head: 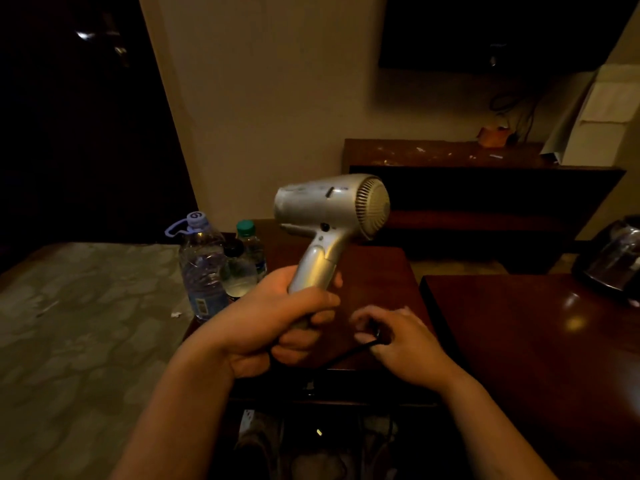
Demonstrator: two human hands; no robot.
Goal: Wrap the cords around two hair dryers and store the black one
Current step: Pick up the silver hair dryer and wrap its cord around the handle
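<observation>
A silver hair dryer (329, 209) stands upright in the middle of the head view, its nozzle pointing left and its round rear grille facing right. My left hand (277, 320) is closed around the lower part of its handle. A thin black cord (341, 356) runs from below the handle to the right. My right hand (398, 337) pinches that cord just right of the left hand, above the dark wooden table (377, 271). No black hair dryer is in view.
Three plastic water bottles (204, 268) stand left of the dryer at the table's left edge. A second dark table (536, 341) lies to the right with a kettle (613, 261) at its far corner. A low wooden shelf (450, 157) runs along the back wall.
</observation>
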